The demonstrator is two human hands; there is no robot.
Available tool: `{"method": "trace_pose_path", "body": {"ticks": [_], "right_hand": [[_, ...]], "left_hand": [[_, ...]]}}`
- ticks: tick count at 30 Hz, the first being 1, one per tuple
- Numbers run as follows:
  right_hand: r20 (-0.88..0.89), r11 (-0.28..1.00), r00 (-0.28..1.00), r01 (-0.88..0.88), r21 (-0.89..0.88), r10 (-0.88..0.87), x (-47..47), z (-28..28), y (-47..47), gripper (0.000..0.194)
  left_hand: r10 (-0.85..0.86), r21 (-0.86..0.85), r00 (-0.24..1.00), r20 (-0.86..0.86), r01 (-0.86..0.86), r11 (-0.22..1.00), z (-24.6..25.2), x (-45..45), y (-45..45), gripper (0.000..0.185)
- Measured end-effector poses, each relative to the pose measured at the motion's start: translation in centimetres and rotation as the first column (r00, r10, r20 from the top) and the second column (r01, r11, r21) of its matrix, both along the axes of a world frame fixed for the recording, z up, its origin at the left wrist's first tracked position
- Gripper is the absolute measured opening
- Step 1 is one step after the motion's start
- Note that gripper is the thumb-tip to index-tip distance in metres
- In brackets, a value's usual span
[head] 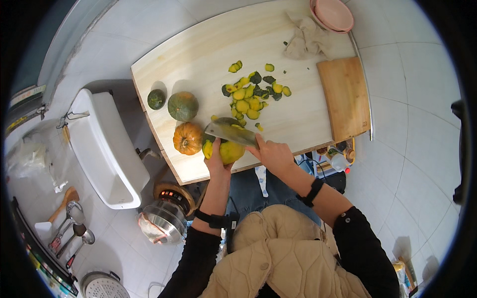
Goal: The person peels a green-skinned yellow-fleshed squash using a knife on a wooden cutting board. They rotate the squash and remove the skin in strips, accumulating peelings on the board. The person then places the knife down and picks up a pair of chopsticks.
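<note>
Near the table's front edge, my left hand (217,159) holds a partly peeled pumpkin (231,152), yellow where the rind is off and dark green elsewhere. My right hand (273,154) grips a cleaver (231,133), whose broad blade lies over the pumpkin's top and partly hides it. Beyond the blade is a heap of cut rind pieces (244,98), green outside and yellow inside. An orange pumpkin (187,138) sits just left of the one I hold. Behind it are a mottled green pumpkin (183,106) and a smaller dark green squash (156,99).
A wooden cutting board (344,98) lies at the table's right edge. Behind it are a crumpled cloth (306,39) and pink bowls (334,15). A white sink (106,149) stands left of the table, with a steel pot (164,222) below. Utensils hang at lower left.
</note>
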State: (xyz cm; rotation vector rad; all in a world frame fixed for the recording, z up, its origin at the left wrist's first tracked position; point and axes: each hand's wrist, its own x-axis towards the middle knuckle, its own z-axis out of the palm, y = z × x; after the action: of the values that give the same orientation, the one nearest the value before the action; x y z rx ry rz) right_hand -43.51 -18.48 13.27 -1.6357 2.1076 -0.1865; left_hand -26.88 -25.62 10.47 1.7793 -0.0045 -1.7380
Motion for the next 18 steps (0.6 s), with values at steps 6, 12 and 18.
{"method": "trace_pose_path", "body": {"ticks": [6,12,18], "right_hand": [[0.004,0.999,1.000,0.005,0.050,-0.005,0.4,-0.1,-0.8,0.060],[-0.010,0.998,1.000,0.008,0.056,-0.007,0.5,0.0,-1.4,0.060],[0.031,0.997,0.999,-0.013,0.075,0.010,0.3,-0.1,-2.3,0.057]], "left_hand": [[0.014,0.011,0.999,0.030,-0.014,1.000,0.4,-0.5,-0.8,0.056],[0.010,0.049,0.997,0.079,-0.014,0.999,0.2,-0.4,-0.7,0.059],[-0.003,0.032,1.000,0.002,0.003,0.999,-0.5,0.4,-1.1,0.060]]}}
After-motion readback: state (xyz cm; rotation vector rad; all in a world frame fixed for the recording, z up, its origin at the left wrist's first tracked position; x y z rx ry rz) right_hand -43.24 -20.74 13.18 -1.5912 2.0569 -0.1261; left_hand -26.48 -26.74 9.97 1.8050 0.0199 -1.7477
